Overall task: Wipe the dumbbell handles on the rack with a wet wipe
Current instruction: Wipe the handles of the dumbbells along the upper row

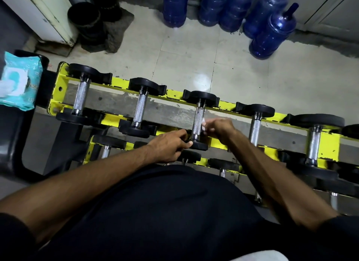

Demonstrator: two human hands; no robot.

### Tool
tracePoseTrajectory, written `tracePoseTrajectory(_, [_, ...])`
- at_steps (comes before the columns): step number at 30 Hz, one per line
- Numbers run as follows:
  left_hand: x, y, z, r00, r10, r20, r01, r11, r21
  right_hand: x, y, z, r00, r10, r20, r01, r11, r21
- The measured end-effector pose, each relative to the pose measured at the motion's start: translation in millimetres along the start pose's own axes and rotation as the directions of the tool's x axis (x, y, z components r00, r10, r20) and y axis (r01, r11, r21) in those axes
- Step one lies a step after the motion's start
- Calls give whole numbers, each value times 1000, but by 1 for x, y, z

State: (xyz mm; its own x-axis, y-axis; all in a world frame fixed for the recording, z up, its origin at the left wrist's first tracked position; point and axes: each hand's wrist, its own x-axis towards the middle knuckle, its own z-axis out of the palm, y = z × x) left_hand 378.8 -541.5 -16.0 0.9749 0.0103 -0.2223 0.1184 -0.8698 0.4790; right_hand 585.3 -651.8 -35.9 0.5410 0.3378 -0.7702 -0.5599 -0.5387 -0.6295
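One dumbbell handle (197,120) lies between left hand (171,146), gripping the weight head (200,146), and right hand (220,128) pinching wipe (203,123)

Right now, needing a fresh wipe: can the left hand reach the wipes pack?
Probably, once it lets go. The left hand grips the middle dumbbell; the wipes pack lies past the rack's left end, only low dumbbells between.

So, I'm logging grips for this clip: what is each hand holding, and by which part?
The left hand grips the third dumbbell's near weight head. The right hand pinches a white wet wipe against that dumbbell's handle.
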Motion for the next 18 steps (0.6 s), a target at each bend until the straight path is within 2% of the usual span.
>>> tracePoseTrajectory(2, [0, 0, 0, 1000, 5, 2, -5, 1000, 7, -11, 11, -2, 993, -118, 19, 119, 975, -187])
tracePoseTrajectory(3, [0, 0, -1, 1000, 6, 3, -6, 1000, 10, -14, 15, -2, 961, -275, 29, 270, 911, -313])
tracePoseTrajectory(4, [-1, 1, -1, 1000, 4, 2, -4, 1000, 11, -16, 16, -1, 877, -473, 81, 448, 745, -494])
tracePoseTrajectory(5, [-1, 2, -1, 1000, 4, -1, -4, 1000, 10, -17, 14, 2, 750, -631, 198, 585, 493, -644])
tracePoseTrajectory(6, [-1, 2, -1, 1000, 3, -1, -3, 1000, 12, -16, 9, 6, 611, -714, 340, 660, 223, -717])
tracePoseTrajectory(7, [-2, 3, -1, 1000, 3, 0, -3, 1000, 18, -13, 3, 9, 511, -728, 456, 674, 11, -738])
tracePoseTrajectory(8, [-2, 3, -1, 1000, 2, 4, -2, 1000, 23, -8, -6, 13, 468, -709, 527, 643, -136, -754])
tracePoseTrajectory(9, [-2, 3, -1, 1000, -1, 8, 0, 1000, 27, -4, -14, 18, 455, -694, 559, 577, -249, -778])
tracePoseTrajectory(11, [-2, 3, -1, 1000, -5, 10, 4, 999, 35, -2, -32, 29, 479, -697, 534, 413, -358, -837])
tracePoseTrajectory(13, [-2, 3, 0, 1000, -5, 12, 5, 999, 35, -7, -45, 41, 581, -648, 492, 332, -364, -870])
tracePoseTrajectory(15, [-2, 2, 1, 1000, -2, 11, 2, 1000, 29, -13, -48, 53, 706, -498, 503, 323, -405, -855])
tracePoseTrajectory(16, [-2, 2, 2, 1000, 0, 9, 0, 1000, 29, -16, -48, 59, 743, -413, 526, 336, -450, -828])
tracePoseTrajectory(18, [-1, 1, 3, 1000, 2, 2, -2, 1000, 21, -24, -46, 68, 774, -250, 582, 404, -513, -757])
